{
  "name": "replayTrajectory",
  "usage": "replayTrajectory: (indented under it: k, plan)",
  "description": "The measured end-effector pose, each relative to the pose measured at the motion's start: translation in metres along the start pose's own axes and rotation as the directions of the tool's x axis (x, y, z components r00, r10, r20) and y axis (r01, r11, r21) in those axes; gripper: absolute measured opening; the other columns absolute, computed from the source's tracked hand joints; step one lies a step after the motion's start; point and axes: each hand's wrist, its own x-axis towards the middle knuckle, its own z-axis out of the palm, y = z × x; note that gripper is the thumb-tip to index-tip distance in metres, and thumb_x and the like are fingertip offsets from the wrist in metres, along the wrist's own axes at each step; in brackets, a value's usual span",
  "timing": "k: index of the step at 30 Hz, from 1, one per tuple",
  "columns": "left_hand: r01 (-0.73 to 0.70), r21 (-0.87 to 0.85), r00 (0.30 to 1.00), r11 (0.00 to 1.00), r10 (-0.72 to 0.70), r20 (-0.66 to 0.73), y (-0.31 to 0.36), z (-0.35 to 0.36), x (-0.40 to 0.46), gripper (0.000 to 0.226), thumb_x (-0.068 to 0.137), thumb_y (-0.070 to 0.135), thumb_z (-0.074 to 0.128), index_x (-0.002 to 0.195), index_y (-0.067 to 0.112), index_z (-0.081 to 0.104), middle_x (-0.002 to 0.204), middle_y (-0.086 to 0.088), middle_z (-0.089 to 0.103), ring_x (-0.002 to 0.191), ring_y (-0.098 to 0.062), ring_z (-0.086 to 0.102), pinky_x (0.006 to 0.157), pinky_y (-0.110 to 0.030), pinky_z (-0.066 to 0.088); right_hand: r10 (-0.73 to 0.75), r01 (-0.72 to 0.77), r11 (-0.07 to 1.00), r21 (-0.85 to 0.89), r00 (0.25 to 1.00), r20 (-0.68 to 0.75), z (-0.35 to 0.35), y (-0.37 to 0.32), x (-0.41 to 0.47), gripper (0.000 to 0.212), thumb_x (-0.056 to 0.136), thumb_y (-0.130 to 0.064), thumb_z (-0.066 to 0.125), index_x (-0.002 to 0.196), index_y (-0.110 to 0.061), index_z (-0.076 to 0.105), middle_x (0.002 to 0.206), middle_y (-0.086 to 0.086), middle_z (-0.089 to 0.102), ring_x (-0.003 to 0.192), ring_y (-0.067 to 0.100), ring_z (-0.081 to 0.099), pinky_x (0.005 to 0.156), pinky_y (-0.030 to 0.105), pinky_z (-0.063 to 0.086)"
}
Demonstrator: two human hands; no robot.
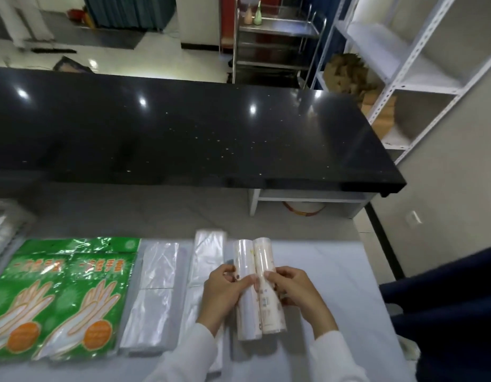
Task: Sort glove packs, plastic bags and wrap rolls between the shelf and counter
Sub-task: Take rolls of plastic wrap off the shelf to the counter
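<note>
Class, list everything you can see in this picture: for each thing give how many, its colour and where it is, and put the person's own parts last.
glove packs: two, green with pale glove prints, side by side at the left of the white counter
plastic bag stacks: two, clear white, between the glove packs and the rolls; the right one reaches further back
wrap rolls: two, white and cream, side by side, held in both hands
white counter: one, nearest the camera
black countertop: one, glossy, behind the white counter
shelf: one, white metal, upper right
steel trolley: one, far back
left hand: grips the left roll
right hand: grips the right roll
</note>
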Motion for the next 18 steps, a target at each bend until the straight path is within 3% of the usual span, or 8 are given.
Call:
replayTrajectory:
  k: [3,7,10,13,16,18]
  plan:
    - [-0.034,0.188,0.998,0.982,0.043,-0.042,-0.006,0.015,-0.003,0.055,0.075,0.041,0.089,0.120,0.035,0.058,0.099,0.009,0.078,0.083,-0.006,0.076,0.079,-0.037,0.064,0.033,-0.033,0.999,-0.033,0.999,-0.014,-0.010,0.009,0.003,0.028,0.081,-0.036,0.086,0.101,-0.018,0.079,0.087,0.002,0.082,0.083,0.022,0.080,0.073,0.037,0.066]
    - [-0.085,0.368,0.991,0.926,0.118,-0.068,-0.014,0.023,-0.007,0.047,0.078,0.048,0.081,0.115,0.049,0.051,0.097,0.022,0.073,0.077,0.007,0.069,0.067,-0.017,0.054,0.049,-0.049,0.999,-0.022,0.998,-0.032,-0.010,0.021,0.007,0.029,0.075,-0.026,0.090,0.097,-0.012,0.077,0.083,0.008,0.081,0.076,0.025,0.079,0.066,0.038,0.065]
    - [-0.124,0.392,0.985,0.912,0.160,-0.061,-0.017,0.025,-0.008,0.054,0.084,0.045,0.079,0.127,0.054,0.047,0.102,0.024,0.072,0.086,0.002,0.070,0.076,-0.025,0.058,0.046,-0.046,0.999,-0.001,0.999,-0.022,-0.007,0.026,0.010,0.029,0.074,-0.024,0.091,0.095,-0.010,0.077,0.083,0.009,0.081,0.075,0.025,0.079,0.065,0.038,0.065]
    - [-0.153,0.371,0.979,0.916,0.193,-0.072,-0.019,0.027,-0.007,0.061,0.089,0.034,0.078,0.143,0.043,0.050,0.115,0.019,0.072,0.100,-0.003,0.070,0.089,-0.029,0.060,0.036,-0.036,0.999,-0.007,0.999,-0.009,-0.003,0.029,0.014,0.024,0.078,-0.025,0.089,0.094,-0.010,0.078,0.084,0.006,0.081,0.078,0.023,0.080,0.071,0.042,0.067]
    - [-0.153,0.374,0.975,0.915,0.203,-0.096,-0.017,0.027,-0.005,0.061,0.091,0.026,0.078,0.146,0.030,0.053,0.118,0.017,0.066,0.103,-0.003,0.064,0.089,-0.018,0.053,0.034,-0.034,0.999,-0.018,0.999,-0.009,-0.001,0.031,0.018,0.026,0.080,-0.029,0.088,0.095,-0.012,0.078,0.086,0.004,0.081,0.079,0.021,0.080,0.070,0.041,0.067]
    - [-0.138,0.403,0.974,0.905,0.198,-0.110,-0.016,0.028,-0.006,0.062,0.091,0.025,0.077,0.148,0.026,0.051,0.125,0.012,0.065,0.110,-0.008,0.063,0.095,-0.021,0.053,0.031,-0.032,0.998,-0.045,0.999,-0.007,-0.001,0.032,0.020,0.027,0.079,-0.033,0.088,0.097,-0.015,0.077,0.085,0.001,0.081,0.077,0.019,0.079,0.068,0.039,0.066]
